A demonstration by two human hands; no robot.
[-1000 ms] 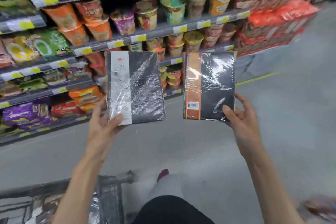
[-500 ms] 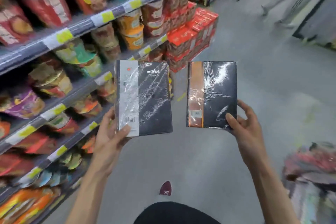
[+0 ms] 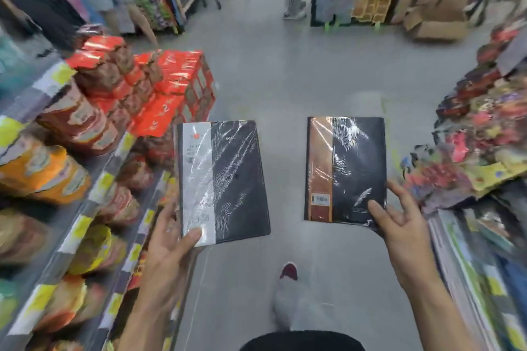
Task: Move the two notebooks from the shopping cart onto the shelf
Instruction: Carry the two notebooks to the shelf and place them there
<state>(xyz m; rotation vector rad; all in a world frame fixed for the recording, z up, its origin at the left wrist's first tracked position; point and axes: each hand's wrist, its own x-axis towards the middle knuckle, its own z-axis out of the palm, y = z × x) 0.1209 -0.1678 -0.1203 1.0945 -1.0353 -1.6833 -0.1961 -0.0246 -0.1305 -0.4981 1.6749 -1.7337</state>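
Both notebooks (image 3: 222, 182) (image 3: 346, 168) are wrapped in glossy, wrinkled clear plastic film; the grey floor (image 3: 285, 80) looks smooth and matt.

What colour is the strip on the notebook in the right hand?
Coppery brown, along the left edge of the black notebook in the right hand; head view.

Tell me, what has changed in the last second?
The person turned right: the noodle shelves swung from ahead to the left side, the aisle floor opened ahead, and the cart dropped out of view. Unchanged: the left hand still grips the white-banded notebook, the right hand the brown-banded notebook, both upright, apart.
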